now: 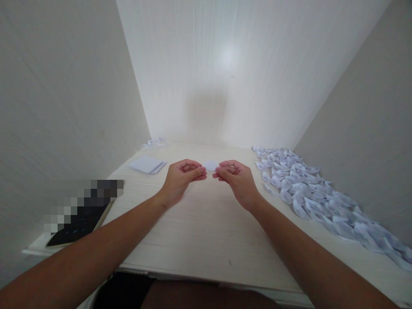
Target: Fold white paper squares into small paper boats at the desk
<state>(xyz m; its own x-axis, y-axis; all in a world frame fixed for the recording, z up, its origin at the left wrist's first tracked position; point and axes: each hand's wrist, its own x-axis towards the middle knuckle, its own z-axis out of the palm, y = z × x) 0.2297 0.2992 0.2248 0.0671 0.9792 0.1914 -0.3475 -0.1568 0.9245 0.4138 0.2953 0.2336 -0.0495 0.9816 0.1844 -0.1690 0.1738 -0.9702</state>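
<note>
A small white piece of paper (210, 165) is stretched between my two hands, a little above the middle of the table. My left hand (186, 177) pinches its left end between thumb and fingers. The right end is pinched the same way by my right hand (236, 179). Parts of the paper under the fingertips are hidden, and I cannot tell how it is folded. A stack of white paper sheets (146, 164) lies to the left of my left hand. To the right of my right hand spreads a long heap of folded white paper pieces (302, 193).
The pale table (212, 240) is closed in by a back wall (209, 64) and two side walls. Small white paper scraps (156, 141) lie in the far left corner. A dark flat device (83, 219), partly blurred out, rests at the left edge.
</note>
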